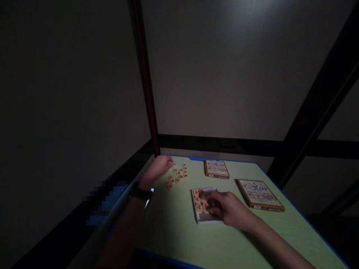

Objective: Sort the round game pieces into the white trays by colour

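Observation:
On a green table lies a loose group of several round wooden game pieces with red marks. My left hand is curled at the far left end of that group, its fingertips pinched near one piece. A small white tray holds more round pieces. My right hand rests over the tray's right side, fingers bent down onto the pieces there. A dark watch with a lit screen sits on my left wrist.
Two flat game boxes with brown borders lie at the back and right of the table. The table has a blue edge. A dark red post rises behind the far left corner. The room is dim.

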The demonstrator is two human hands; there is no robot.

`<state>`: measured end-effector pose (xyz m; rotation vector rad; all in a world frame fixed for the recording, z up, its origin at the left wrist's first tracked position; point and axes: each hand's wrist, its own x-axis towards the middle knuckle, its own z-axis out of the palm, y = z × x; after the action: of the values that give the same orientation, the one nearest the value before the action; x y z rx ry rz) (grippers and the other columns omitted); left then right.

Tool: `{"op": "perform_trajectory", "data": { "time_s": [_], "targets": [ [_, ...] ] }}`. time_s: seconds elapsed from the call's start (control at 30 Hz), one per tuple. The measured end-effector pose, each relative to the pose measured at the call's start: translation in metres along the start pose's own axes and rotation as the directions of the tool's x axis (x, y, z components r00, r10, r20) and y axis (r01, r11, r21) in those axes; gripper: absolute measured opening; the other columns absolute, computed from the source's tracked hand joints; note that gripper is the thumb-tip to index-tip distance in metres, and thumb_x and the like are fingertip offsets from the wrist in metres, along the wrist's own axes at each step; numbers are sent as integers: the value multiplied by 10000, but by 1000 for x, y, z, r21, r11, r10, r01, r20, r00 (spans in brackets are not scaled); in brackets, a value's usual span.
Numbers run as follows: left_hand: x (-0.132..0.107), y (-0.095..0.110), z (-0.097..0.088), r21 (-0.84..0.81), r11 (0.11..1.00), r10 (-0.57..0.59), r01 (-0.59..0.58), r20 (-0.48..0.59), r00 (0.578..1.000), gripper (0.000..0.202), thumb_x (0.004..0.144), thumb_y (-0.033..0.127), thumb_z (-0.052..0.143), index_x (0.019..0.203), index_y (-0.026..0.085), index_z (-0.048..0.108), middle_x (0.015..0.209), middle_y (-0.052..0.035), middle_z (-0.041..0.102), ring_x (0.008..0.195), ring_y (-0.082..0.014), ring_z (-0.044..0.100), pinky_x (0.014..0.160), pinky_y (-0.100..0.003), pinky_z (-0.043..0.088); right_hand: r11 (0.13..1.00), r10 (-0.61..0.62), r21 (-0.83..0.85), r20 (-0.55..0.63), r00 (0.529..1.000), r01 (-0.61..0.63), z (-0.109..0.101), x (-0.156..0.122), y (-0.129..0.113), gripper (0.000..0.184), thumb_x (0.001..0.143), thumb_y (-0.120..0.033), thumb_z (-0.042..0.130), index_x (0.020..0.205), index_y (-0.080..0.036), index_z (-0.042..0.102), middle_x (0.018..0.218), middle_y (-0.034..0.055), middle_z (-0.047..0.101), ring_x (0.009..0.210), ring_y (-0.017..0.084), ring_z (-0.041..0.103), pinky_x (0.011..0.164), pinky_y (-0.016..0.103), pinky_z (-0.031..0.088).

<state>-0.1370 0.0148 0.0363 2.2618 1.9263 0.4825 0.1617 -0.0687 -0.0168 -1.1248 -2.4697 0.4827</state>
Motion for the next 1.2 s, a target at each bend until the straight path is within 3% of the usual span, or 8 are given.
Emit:
{"op": "perform_trajectory", "data": {
  "time_s": [0.03, 0.1, 0.3, 0.43, 0.6, 0.77, 0.93, 1.2],
  "targets": [
    [2, -10, -6, 153, 985, -89, 82, 36, 995, 243, 865, 190, 514, 972, 169, 731, 1021, -98, 738, 969, -214, 673, 837, -270, 498, 1000, -2, 10, -14, 1000, 2, -2, 0, 0, 266, 814, -158, 611, 1071, -209, 662, 820, 15, 726, 706, 175, 655, 623, 260, 429],
    [4, -28, -10, 255, 955, -179, 152, 87, 980, 200, 800, 167, 600, 947, 132, 730, 1007, -153, 730, 961, -257, 681, 832, -304, 510, 999, -2, 32, -40, 999, 4, -5, -1, 0, 254, 862, -207, 583, 1106, -218, 653, 856, 20, 739, 704, 173, 661, 626, 266, 445],
    [6, -53, 15, 326, 931, -235, 164, 191, 953, 145, 745, 125, 680, 886, 134, 714, 1021, -156, 716, 951, -253, 682, 782, -277, 509, 1000, -26, 5, -65, 998, 26, -5, -1, 0, 211, 910, -262, 541, 1072, -222, 670, 920, 38, 760, 765, 192, 696, 668, 286, 486],
    [4, -55, 22, 328, 936, -204, 130, 201, 958, 188, 739, 50, 627, 888, 144, 693, 973, -117, 714, 895, -207, 678, 734, -237, 489, 998, -61, -29, -63, 996, 59, -4, -1, 0, 231, 921, -255, 525, 1088, -218, 680, 1005, 53, 761, 847, 210, 714, 731, 306, 510],
    [0, -46, 23, 305, 952, -71, 21, 152, 986, 217, 886, 121, 468, 976, 121, 666, 992, -145, 694, 962, -221, 654, 809, -279, 473, 997, -75, -34, -113, 991, 71, -4, 0, 3, 261, 960, -278, 479, 1113, -230, 684, 989, 46, 766, 820, 193, 719, 720, 296, 519],
    [-9, -32, 43, 276, 955, 57, -107, 181, 982, 204, 887, 150, 471, 959, 141, 661, 1015, -137, 692, 997, -235, 632, 856, -301, 456, 994, -100, -57, -163, 982, 91, -2, 1, 8, 266, 964, -278, 466, 1079, -233, 702, 925, 43, 767, 798, 183, 719, 706, 281, 525],
    [-15, -33, 59, 254, 953, 111, -164, 210, 971, 186, 829, 81, 502, 883, 171, 656, 955, -96, 699, 981, -228, 628, 878, -309, 451, 992, -114, -78, -155, 981, 103, -1, 3, 6, 286, 970, -257, 452, 1094, -228, 707, 979, 52, 767, 836, 199, 725, 736, 305, 535],
    [-21, -37, 61, 242, 956, 116, -164, 200, 973, 180, 842, 70, 492, 916, 158, 631, 1026, -125, 666, 1038, -239, 606, 926, -326, 455, 988, -128, -105, -179, 975, 111, 1, 2, 9, 283, 982, -271, 444, 1058, -215, 711, 908, 56, 761, 773, 183, 711, 690, 283, 519]
  ]
}}
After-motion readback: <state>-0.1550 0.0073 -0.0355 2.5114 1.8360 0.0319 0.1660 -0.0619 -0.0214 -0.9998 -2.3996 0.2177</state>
